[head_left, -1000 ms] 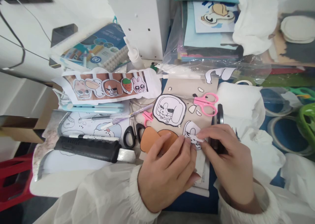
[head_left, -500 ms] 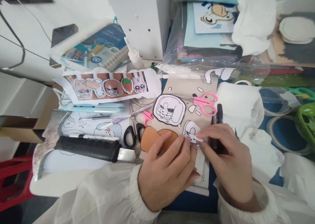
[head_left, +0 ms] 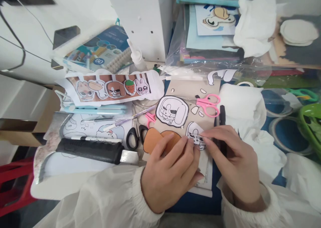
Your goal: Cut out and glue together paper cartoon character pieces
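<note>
My left hand (head_left: 170, 174) lies over a brown ear-shaped paper piece (head_left: 155, 140), fingers curled, with its fingertips pressing the left edge of a small black-and-white cartoon cutout (head_left: 194, 134). My right hand (head_left: 232, 161) pinches the right side of that same cutout with thumb and forefinger. Both rest on a tan sheet (head_left: 185, 87). A larger black-outlined dog cutout (head_left: 172, 111) lies just above, and pink scissors (head_left: 208, 104) lie to its right.
Black scissors (head_left: 135, 136), a black-handled knife (head_left: 92, 151), pens and a strip of coloured cartoon stickers (head_left: 110, 87) lie to the left. A glue bottle (head_left: 136, 57) stands behind. White tissue (head_left: 243, 107), tape rolls (head_left: 286, 134) and plastic bags of felt (head_left: 213, 37) crowd the right.
My right thumb and forefinger have pressed the small white flap down onto the cutout. The left hand has hardly moved.
</note>
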